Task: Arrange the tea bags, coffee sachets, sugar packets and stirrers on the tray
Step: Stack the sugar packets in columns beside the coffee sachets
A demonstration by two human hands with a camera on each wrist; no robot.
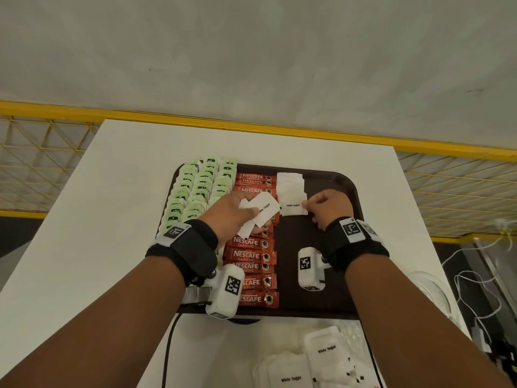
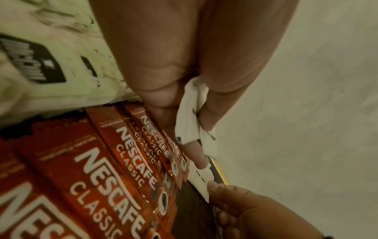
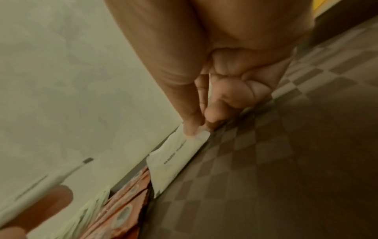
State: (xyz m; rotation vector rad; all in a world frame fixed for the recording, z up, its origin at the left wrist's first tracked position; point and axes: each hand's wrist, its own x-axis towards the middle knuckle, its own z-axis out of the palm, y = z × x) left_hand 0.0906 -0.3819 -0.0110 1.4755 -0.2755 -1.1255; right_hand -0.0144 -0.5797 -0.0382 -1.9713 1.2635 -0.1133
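A dark brown tray (image 1: 345, 186) holds green tea bags (image 1: 195, 186) on its left and a column of red Nescafe sachets (image 1: 253, 256) in the middle. White sugar packets (image 1: 291, 183) form a short column right of the sachets. My left hand (image 1: 237, 211) hovers over the sachets and grips a small bunch of white sugar packets (image 1: 263, 210), seen crumpled between the fingers in the left wrist view (image 2: 192, 113). My right hand (image 1: 324, 205) pinches the right edge of one sugar packet (image 1: 293, 207) lying at the near end of that column, the same packet (image 3: 178, 155) in its wrist view.
More white sugar packets (image 1: 307, 362) lie loose on the white table (image 1: 126, 191) near me, in front of the tray. A black cable (image 1: 167, 348) runs down at the near left. A yellow mesh railing (image 1: 42, 141) stands behind the table. Cables hang at the right.
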